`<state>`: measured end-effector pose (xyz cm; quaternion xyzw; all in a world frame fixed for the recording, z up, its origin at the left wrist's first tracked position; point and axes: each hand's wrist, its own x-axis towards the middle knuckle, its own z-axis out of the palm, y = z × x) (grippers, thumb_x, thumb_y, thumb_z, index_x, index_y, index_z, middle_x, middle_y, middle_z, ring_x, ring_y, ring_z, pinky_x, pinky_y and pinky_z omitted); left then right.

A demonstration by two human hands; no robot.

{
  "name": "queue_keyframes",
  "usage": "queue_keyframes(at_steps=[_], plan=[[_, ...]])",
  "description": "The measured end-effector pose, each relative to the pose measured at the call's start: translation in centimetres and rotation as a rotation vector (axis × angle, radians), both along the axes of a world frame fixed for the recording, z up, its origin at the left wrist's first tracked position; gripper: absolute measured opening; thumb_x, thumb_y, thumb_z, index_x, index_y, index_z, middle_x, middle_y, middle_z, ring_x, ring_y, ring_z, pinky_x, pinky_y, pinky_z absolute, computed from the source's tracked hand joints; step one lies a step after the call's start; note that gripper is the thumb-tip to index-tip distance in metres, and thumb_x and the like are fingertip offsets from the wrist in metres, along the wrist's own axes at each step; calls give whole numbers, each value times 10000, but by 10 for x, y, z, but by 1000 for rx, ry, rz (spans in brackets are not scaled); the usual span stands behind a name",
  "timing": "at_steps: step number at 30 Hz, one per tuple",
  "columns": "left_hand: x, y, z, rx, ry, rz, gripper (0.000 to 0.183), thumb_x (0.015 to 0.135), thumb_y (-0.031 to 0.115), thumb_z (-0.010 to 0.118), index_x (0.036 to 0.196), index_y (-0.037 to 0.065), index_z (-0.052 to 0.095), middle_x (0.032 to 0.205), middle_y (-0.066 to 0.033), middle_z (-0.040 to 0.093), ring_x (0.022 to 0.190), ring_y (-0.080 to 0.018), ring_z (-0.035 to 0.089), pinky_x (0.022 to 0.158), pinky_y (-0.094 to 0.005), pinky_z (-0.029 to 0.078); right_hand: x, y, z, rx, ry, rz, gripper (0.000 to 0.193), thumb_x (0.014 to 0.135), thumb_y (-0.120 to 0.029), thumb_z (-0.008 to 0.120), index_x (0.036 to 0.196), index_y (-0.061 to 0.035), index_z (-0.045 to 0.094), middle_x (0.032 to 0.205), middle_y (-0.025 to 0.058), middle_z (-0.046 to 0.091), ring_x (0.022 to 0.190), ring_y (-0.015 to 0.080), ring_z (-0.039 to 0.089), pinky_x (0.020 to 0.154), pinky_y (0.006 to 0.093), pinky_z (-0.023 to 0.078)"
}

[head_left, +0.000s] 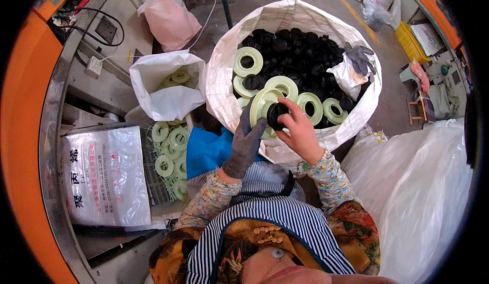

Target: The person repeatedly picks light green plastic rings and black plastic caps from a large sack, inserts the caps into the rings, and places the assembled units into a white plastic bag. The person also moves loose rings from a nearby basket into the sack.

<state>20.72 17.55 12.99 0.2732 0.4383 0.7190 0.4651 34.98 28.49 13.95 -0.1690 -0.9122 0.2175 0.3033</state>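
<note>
My left hand (241, 149), in a dark grey glove, is closed on a pale green plastic ring (261, 104) with a flanged rim. Bare and to the right of it, my right hand (302, 133) grips a round black cap (276, 115) against the ring's centre. Whether the cap sits inside the hole or only touches it, I cannot tell. Both hands are over the near rim of a large white woven sack (351, 131). Inside the sack lie a heap of black caps (300, 54) and several loose green rings (309, 107).
A dark glove (360, 58) and a small white bag (346, 80) rest on the sack's right side. Left of it stands a smaller white bag (170, 103) with green rings; more rings (164, 165) lie below. A big plastic bag (407, 182) fills the right. Orange machine panels (35, 131) border the left.
</note>
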Motion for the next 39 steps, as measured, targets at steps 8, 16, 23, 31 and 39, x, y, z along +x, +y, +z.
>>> queue_keyframes(at_steps=[8, 16, 23, 31, 39], plan=[[-6, -21, 5, 272, 1233, 176, 370, 922, -33, 550, 1268, 96, 521, 1418, -262, 395, 1261, -412, 483, 1024, -428, 458, 14, -12, 35, 54, -127, 80, 652, 687, -49, 748, 1286, -176, 525, 1313, 120, 485, 1133, 341, 557, 889, 406, 518], [-7, -32, 36, 182, 1167, 25, 434, 966, 47, 544, 1384, 57, 429, 1430, -229, 391, 1276, -334, 474, 1045, -391, 436, 27, -6, 42, 504, -193, 160, 507, 792, -84, 618, 1280, -193, 536, 1303, 136, 500, 1167, 328, 561, 855, 371, 557], [18, -27, 42, 2, 468, -70, 599, 1004, 200, 520, 1502, 12, 244, 1461, -200, 369, 1325, -244, 411, 1090, -349, 359, 24, -12, 27, 105, -73, 11, 662, 720, -223, 766, 1317, -110, 505, 1285, 165, 524, 1050, 317, 623, 799, 380, 553], [31, -20, -14, 123, 745, 91, 493, 1049, 299, 392, 1439, -4, 385, 1441, -191, 434, 1364, -331, 384, 1122, -378, 312, 16, -33, -11, -1335, 400, -61, 481, 946, -243, 606, 1354, -52, 438, 1162, 154, 620, 954, 219, 671, 768, 380, 571], [-10, 5, -72, -249, 829, 39, 537, 960, 194, 565, 1422, -22, 395, 1348, -215, 519, 1222, -276, 536, 1009, -367, 447, 123, 31, -40, -1835, 961, -89, 431, 998, -332, 528, 1373, -125, 484, 1308, 106, 560, 1133, 284, 572, 998, 467, 477]])
